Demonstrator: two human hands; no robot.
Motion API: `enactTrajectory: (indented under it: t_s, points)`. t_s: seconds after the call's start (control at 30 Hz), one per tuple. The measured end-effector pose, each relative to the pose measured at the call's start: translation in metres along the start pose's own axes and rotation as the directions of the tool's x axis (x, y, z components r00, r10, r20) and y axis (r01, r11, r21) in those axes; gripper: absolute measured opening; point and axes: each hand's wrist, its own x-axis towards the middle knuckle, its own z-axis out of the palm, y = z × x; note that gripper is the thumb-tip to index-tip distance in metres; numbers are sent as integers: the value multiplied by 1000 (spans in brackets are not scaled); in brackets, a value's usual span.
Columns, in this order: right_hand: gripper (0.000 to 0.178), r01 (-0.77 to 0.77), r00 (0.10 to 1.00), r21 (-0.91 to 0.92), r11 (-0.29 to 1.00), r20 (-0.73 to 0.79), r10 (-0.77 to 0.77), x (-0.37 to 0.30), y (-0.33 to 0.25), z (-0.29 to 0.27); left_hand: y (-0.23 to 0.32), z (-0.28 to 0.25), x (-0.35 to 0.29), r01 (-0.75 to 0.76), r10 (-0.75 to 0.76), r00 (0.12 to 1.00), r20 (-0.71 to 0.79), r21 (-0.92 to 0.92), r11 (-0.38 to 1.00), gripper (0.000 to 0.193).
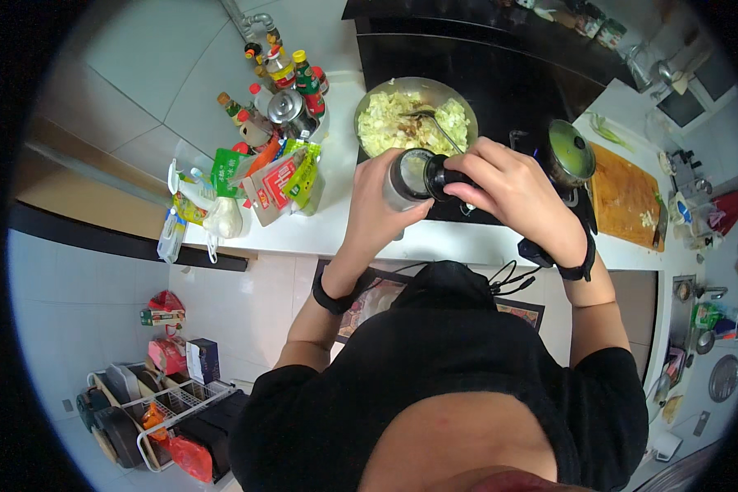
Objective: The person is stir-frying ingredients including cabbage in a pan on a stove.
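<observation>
Jar (pixel 407 182) is held up just on the near side of the pan (pixel 366 148), body wrapped by the left hand (pixel 374 195), black lid (pixel 436 175) pinched in the right (pixel 512 184). Probably light and stiff, maybe slick; best gripped round the body, gently if glass.

Fit was basically all black: plain black short-sleeved scoop-neck top (pixel 476 353), slim black left wristband (pixel 326 300), chunkier black right wristband (pixel 588 261).
</observation>
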Motion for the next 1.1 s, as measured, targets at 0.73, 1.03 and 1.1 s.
enactTrajectory:
  t_s: [0.73,1.03,1.1]
  points:
    - [22,-308,900,393,866,-175,399,-19,-18,14,-8,-6,-2,-104,112,981,-157,59,993,66]
    - [21,-360,872,361,860,-196,448,-25,-10,8,-13,-5,2,-28,25,988,-152,-15,999,67]
    - [21,-236,925,235,943,-242,292,-26,-7,8,-14,-4,3,-30,33,990,-138,26,999,66]
